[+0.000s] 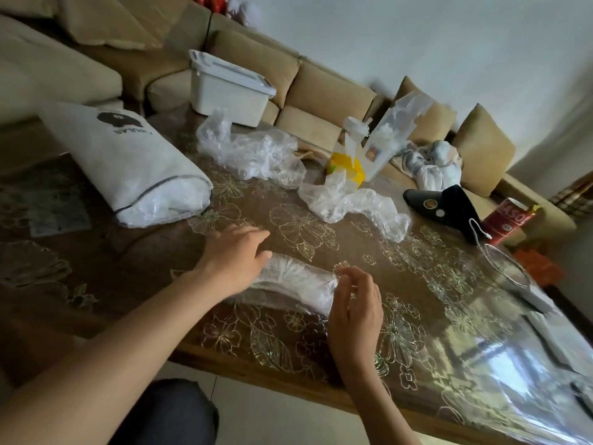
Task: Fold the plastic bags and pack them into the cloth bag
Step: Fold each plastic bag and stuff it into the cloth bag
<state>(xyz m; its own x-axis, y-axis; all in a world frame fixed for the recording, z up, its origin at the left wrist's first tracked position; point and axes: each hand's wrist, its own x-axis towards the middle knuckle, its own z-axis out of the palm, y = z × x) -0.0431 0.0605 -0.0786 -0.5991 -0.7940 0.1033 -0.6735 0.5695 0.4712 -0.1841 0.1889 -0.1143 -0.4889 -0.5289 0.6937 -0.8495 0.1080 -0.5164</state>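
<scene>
Folding is partway done. The folded plastic bag [298, 281] lies as a narrow strip close to the near edge of the tabletop [128, 277], with its long axis roughly along that edge, one end pointing left and the other right. The hands are apart, one at each end. The left hand [234, 255] rests on the left end with its fingers straight, and the right hand [353, 303] seems to pinch the right end with curled fingertips.

Further in, toward the middle, the large crumpled plastic bag [250, 152] and the second crumpled plastic bag [349, 203] are not yet folded. The cloth bag [128, 165] lies on its side toward the far left corner, its mouth facing the near edge. White plastic shows inside it, so some bags look packed already. This strip and the two loose bags remain. A white storage box [227, 88] sits at the far edge, and a black pouch [449, 203] and a red can [510, 220] lie toward the right edge.
</scene>
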